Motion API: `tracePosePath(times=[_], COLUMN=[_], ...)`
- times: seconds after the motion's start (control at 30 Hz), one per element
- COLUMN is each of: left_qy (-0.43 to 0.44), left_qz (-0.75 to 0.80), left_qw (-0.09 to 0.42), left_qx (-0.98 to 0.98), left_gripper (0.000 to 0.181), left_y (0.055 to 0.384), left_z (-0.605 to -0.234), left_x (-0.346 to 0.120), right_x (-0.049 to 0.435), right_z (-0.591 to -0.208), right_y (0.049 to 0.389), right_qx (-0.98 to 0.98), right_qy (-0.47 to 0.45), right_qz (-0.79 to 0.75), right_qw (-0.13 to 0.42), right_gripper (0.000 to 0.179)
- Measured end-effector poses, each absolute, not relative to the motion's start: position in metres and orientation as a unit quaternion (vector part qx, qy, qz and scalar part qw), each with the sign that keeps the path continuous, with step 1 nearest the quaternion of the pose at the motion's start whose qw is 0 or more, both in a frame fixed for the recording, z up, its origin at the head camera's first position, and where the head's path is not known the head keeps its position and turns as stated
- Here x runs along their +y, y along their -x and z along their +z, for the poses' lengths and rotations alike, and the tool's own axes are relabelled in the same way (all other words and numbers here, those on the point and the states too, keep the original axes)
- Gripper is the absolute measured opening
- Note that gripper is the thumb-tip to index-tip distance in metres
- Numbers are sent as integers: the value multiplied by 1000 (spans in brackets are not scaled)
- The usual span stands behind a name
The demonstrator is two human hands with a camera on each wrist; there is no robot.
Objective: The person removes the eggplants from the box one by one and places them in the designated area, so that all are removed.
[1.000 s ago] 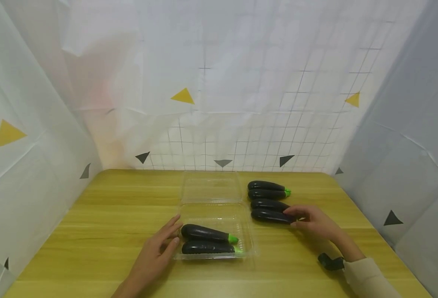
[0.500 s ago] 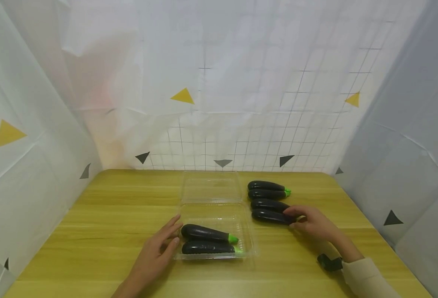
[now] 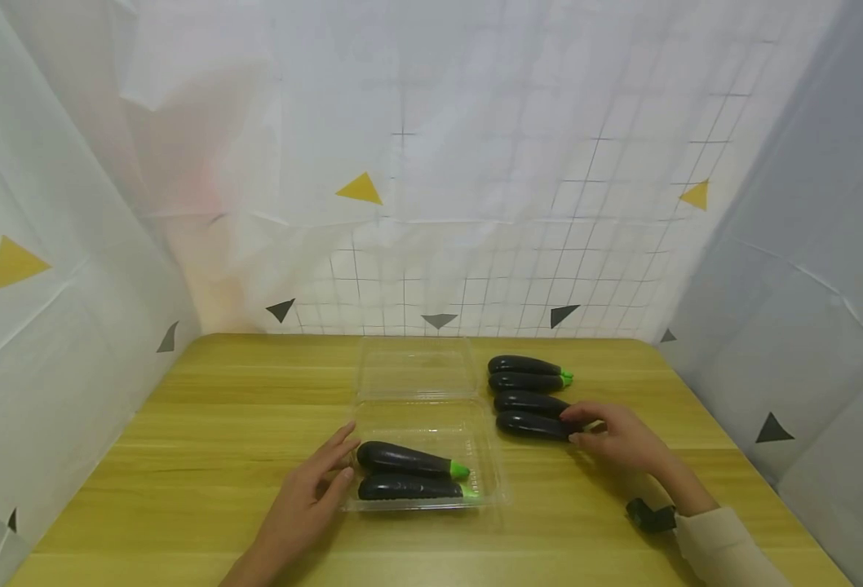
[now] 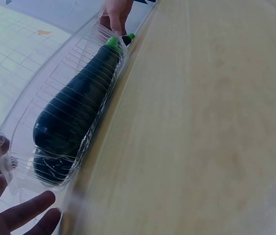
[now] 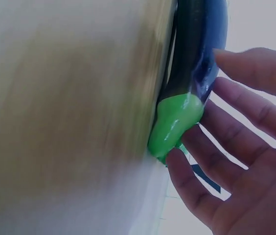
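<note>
In the head view, my left hand (image 3: 303,493) rests at the left side of a clear plastic clamshell box (image 3: 461,420), its fingertips right at the rim. Two dark eggplants (image 3: 405,459) with green stem ends lie side by side in the box's front half; they show through the clear wall in the left wrist view. My right hand (image 3: 615,440) pinches the stem end of the nearest eggplant (image 3: 530,425) in the group right of the box. The right wrist view shows thumb and fingers around the green cap (image 5: 177,120) of that eggplant.
Behind the pinched eggplant lies another eggplant (image 3: 527,402), and a further pair (image 3: 523,381) sits at the back. The box's lid (image 3: 417,367) is folded back flat on the wooden table (image 3: 204,456). A black device (image 3: 652,516) is at my right wrist. White sheets surround the table.
The nearest eggplant has shifted very slightly to the right at its rounded end, and my right fingertips have moved a little on it. My left hand and the box stay put.
</note>
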State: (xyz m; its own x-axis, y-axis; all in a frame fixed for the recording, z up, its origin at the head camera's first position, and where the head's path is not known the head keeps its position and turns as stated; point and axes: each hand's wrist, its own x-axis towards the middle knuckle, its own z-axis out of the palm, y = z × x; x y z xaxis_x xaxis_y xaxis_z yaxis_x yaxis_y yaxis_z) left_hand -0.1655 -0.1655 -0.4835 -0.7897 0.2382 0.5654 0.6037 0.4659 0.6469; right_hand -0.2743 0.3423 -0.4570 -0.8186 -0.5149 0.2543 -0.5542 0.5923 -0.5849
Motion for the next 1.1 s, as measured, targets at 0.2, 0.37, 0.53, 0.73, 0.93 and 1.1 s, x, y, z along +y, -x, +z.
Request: tracePosePath(times=[0.2,0.37,0.53,0.73,0.93,1.1], left_qy=[249,251,252,251,249,250], left_qz=[-452,-451,-456,-453,-451,-445], left_qw=[205,205,203,199,200,199], left_qx=[-832,-832,-829,-832,-833,-837], left_gripper=[42,42,42,41,41,42], left_y=[164,165,165,165,164,165], left_z=[-483,-484,-484,-483,-483,-484], left_x=[-166,-165,-165,-164,-165,-166], right_x=[335,321,302,281,258,239], right_z=[-451,-443,-434,-423,-416,-412], right_y=[273,272,266,258,257,259], right_qx=[-900,-902,-890,-870,-861,-851], right_qy=[-287,-281,-298,-326,-351,-375], right_qz=[322,307,306,327,324,321], right_qw=[65,117,157,172,176,182], right_gripper=[22,19,17,22,23,24])
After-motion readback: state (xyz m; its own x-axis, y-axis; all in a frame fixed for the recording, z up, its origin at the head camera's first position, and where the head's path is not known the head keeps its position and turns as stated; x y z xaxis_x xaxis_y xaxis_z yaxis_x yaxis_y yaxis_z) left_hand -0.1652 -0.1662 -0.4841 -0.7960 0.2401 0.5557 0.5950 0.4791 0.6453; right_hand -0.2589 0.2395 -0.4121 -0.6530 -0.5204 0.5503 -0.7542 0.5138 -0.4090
